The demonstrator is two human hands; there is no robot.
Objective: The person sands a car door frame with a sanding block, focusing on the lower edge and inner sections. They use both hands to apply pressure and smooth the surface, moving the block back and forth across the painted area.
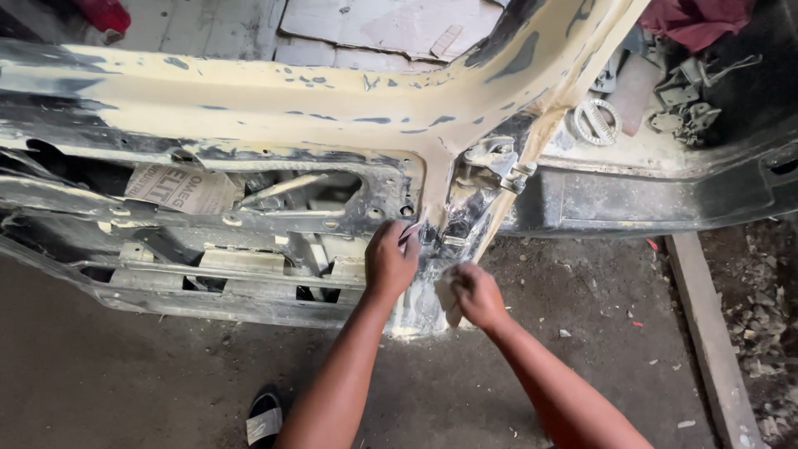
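Observation:
A stripped car body frame [249,104], coated in pale yellow filler with dark patches, spans the view. Its vertical pillar [434,187] drops to the sill in the middle. My left hand [391,259] presses against the pillar's base, fingers curled on a small reddish piece I cannot identify. My right hand [475,293] is closed around a folded piece of pale sandpaper [446,291], held against the lower pillar. Pale dust [407,330] lies on the floor under the hands.
A door hinge [503,162] sits right of the pillar. A ring-shaped part [595,121] and metal brackets [686,104] lie inside the car. A wooden plank [706,333] runs along the concrete floor at right. My sandalled foot [266,416] is below.

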